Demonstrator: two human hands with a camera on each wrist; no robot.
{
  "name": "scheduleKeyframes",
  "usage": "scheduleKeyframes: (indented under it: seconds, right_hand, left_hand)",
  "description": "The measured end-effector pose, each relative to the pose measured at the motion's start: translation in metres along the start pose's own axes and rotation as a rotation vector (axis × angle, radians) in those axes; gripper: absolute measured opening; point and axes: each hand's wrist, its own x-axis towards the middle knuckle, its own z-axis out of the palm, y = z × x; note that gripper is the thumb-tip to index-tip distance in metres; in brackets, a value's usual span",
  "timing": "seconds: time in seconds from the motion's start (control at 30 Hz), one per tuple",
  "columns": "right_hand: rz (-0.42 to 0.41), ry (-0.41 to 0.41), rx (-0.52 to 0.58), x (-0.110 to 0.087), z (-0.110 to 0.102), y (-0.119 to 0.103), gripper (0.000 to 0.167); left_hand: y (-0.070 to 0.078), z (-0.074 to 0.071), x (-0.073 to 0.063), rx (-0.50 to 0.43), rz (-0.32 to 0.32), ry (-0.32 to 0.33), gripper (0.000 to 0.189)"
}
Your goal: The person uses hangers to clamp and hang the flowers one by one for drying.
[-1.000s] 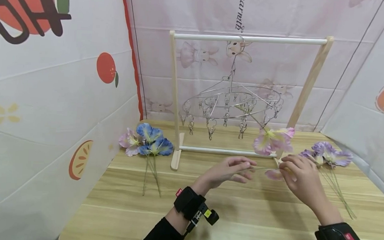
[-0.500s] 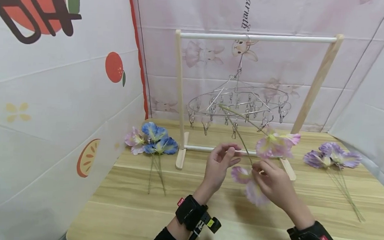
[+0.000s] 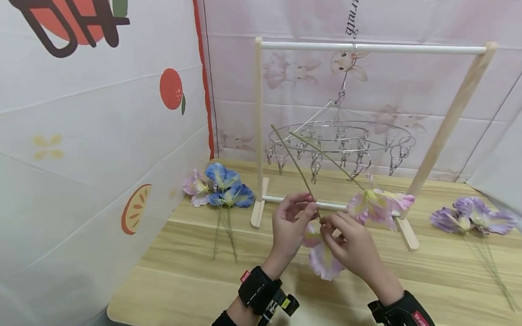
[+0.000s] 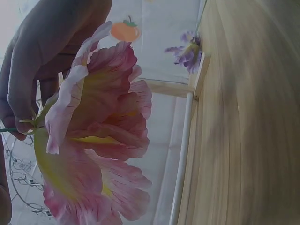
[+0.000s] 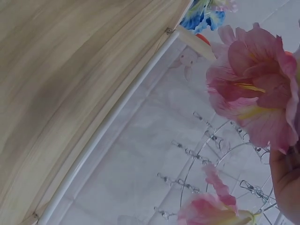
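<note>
Head view: 2 hands, 1 flower between them. Right hand (image 3: 354, 242) has thumb and fingers closed in a pinch on 1 stem, just below the petals. Left hand (image 3: 287, 228) sits just beside at 9 o'clock, fingers part-curled, with the stem passing at its thumb and fingertips; can't tell if it grips or only touches. Held pink flower (image 3: 324, 262): petals at 6 o'clock from the pinch, stem tilted to 11. Left wrist view agrees: right-hand fingers on the stem behind the bloom.

Rack (image 3: 259, 118) at 12 o'clock: 2 white bars, 2 wooden uprights, 2 wooden feet. 1 round wire hanger (image 3: 354, 152) hooked over the top bar. Clips all round it; they overlap, can't count.

1 more pink flower (image 3: 376, 206) at the hanger's 5 o'clock, off the table, stem pointing to 10. Stem runs past a clip; too small to tell if it's clamped.

Table (image 3: 183, 297) bunches, 2. Between 9 and 10 o'clock from the hands: 2 blue flowers (image 3: 229, 186) plus 1 pale pink flower (image 3: 196, 186), touching. At 3 o'clock: purple flowers (image 3: 473, 216), at least 2, heads overlap, stems toward 5.

Wrist straps (image 3: 405, 318): 2, black, 1 per arm.
</note>
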Motion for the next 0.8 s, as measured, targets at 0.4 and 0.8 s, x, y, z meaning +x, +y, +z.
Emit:
scheduleKeyframes:
  seconds: [0.4, 0.8]
  right_hand:
    - [0.018, -0.048, -0.025, 0.006, 0.003, -0.006, 0.021]
    - [0.099, 0.140, -0.042, 0.060, -0.024, -0.013, 0.058]
  left_hand:
    - [0.001, -0.009, 0.000, 0.029, 0.041, 0.046, 0.033]
    - [0.001, -0.020, -0.001, 0.021, 0.051, 0.082, 0.033]
